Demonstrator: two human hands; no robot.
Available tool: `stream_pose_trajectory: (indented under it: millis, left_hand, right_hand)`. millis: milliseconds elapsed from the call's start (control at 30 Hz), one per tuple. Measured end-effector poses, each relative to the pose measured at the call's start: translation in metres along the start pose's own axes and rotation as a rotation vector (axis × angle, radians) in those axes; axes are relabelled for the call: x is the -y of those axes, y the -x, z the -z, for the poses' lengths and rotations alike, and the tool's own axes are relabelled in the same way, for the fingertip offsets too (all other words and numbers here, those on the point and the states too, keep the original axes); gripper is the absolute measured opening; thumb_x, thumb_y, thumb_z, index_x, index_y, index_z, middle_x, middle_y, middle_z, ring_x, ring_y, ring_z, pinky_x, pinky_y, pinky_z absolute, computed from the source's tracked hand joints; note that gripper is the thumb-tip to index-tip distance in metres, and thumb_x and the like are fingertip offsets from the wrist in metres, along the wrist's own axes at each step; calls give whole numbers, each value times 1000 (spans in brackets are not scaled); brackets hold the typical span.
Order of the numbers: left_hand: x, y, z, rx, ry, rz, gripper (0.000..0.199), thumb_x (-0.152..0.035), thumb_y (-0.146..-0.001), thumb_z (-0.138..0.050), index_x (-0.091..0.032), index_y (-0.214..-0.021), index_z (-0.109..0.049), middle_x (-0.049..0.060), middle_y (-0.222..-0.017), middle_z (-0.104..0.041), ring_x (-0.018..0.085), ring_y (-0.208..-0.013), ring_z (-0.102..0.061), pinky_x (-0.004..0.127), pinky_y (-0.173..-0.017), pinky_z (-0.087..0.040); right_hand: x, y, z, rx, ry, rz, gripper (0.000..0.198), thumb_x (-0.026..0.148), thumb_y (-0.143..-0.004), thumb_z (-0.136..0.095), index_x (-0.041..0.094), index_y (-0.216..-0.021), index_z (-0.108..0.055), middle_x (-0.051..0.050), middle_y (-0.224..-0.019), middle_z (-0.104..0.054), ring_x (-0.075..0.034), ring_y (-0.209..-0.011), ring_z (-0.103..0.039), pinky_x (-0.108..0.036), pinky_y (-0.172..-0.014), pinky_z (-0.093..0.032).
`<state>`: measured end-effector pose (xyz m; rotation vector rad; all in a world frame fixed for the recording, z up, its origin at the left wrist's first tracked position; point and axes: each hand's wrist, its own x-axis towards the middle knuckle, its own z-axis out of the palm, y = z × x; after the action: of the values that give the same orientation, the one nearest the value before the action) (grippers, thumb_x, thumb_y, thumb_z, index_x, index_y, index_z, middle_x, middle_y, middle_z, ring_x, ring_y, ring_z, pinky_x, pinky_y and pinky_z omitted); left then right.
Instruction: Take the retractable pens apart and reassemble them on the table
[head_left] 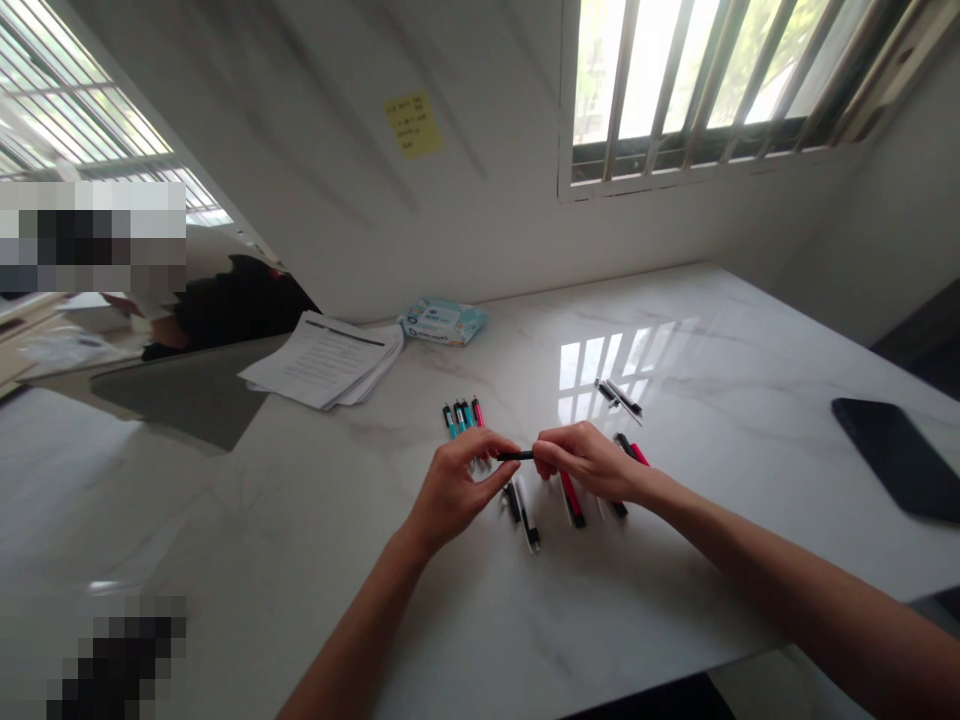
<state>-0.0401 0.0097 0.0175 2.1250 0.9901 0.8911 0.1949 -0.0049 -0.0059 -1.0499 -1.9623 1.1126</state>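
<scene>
My left hand [465, 475] pinches one end of a slim black pen part [523, 456] between thumb and fingertips. The fingers of my right hand [581, 458] are closed on its other end. Just beyond my left hand, blue pens and a red pen [478, 410] lie in a row, partly covered by that hand. Below the hands are black and clear pen pieces [523, 510]. A red barrel piece [572, 498] lies under my right hand, and a red and black piece [634, 450] shows behind its wrist.
Clear and black pen pieces [621, 398] lie farther back on the white marbled table [315, 530]. A blue wipes pack [442, 322] and stacked papers [322, 355] are near the wall. At right lies a dark phone-like slab [896, 455]. A person [225, 290] sits beyond the partition.
</scene>
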Motion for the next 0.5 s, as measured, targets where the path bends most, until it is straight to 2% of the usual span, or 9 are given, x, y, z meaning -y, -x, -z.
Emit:
stream_pose_trajectory:
  millis: [133, 267, 367, 500]
  left_hand:
    - [1, 0, 0, 3, 229, 64, 18, -32, -85, -80, -19, -97, -76, 7, -93, -75, 20, -88, -69, 31, -82, -55]
    - [1, -2, -4, 29, 435, 108, 18, -32, -87, -78, -19, -98, -76, 8, -100, -75, 20, -95, -70, 30, -86, -56]
    - [2, -3, -6, 16, 487, 156, 19, -34, -92, -71, -19, -103, -73, 8, -104, -74, 21, -99, -71, 32, -87, -57]
    - [6, -4, -6, -19, 469, 217, 25, -37, -95, -68, -19, -113, -69, 5, -96, -72, 19, -86, -74, 30, -79, -57]
  right_hand:
    - [4, 1, -6, 13, 6, 23, 39, 42, -105, -48, 19, -85, -72, -2, -79, -70, -15, -70, -60, -25, -66, -44]
    - [5, 2, -6, -59, 180, 111, 26, 40, -103, -57, 22, -103, -76, -6, -95, -73, -18, -83, -64, -29, -76, -47]
    - [-1, 1, 3, -81, 354, 114, 17, 36, -94, -71, 24, -105, -76, -7, -102, -74, -22, -94, -64, -34, -83, -48]
    - [-13, 1, 14, 42, 470, 80, 12, 28, -88, -77, 24, -99, -78, -6, -96, -76, -25, -97, -63, -36, -84, -47]
